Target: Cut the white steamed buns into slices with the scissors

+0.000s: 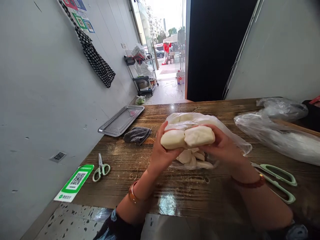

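Two pale, smooth blocks that look like steamed buns are held side by side above the table. My left hand (160, 155) is closed round the left bun (172, 139), thumb along its lower edge. Closed on the right bun (199, 136) is my right hand (225, 146), and the two buns touch end to end. Just behind them lies a clear plastic bag (207, 119) with more pale pieces inside. Below the buns, several cut white slices (191, 158) rest on thin plastic, partly hidden by my hands.
On the wooden table (112, 190) lie small scissors (100, 170), a QR-code card (75, 182), a dark cloth (137, 135) and a metal tray (122, 120) to the left. Larger green-handled scissors (277, 180) lie by my right forearm, with plastic bags (280, 136) beyond.
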A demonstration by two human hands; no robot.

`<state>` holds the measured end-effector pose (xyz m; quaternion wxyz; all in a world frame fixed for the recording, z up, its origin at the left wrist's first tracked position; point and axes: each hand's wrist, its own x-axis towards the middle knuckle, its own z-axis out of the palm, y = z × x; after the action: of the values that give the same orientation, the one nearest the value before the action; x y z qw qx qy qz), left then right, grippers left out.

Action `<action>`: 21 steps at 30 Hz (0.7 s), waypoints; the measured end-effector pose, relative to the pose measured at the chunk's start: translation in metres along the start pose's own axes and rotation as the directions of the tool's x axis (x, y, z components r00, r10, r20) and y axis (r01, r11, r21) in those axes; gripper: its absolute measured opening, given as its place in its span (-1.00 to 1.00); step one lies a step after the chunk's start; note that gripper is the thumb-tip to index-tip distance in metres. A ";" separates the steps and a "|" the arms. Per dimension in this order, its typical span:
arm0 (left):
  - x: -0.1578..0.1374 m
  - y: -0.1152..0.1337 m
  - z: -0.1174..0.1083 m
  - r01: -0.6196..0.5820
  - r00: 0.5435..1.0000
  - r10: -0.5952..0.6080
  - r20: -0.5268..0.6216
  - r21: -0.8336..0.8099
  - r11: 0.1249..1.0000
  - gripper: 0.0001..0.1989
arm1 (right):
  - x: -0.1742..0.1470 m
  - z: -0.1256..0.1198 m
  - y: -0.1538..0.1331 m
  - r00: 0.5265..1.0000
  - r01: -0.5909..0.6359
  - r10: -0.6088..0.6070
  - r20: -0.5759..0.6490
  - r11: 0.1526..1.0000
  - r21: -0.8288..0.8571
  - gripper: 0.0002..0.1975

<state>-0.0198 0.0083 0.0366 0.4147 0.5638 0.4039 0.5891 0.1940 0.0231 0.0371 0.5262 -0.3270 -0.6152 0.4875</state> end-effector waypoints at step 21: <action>0.008 -0.001 -0.013 0.329 0.934 -0.343 0.101 -0.622 0.711 -0.41 | -0.014 0.013 0.003 0.696 0.548 -0.698 0.166 0.368 -0.751 -0.56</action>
<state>-0.0328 0.0161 0.0383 0.6744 0.3032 0.2839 0.6105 0.1847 0.0085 0.0297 0.5374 -0.2980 -0.7845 -0.0836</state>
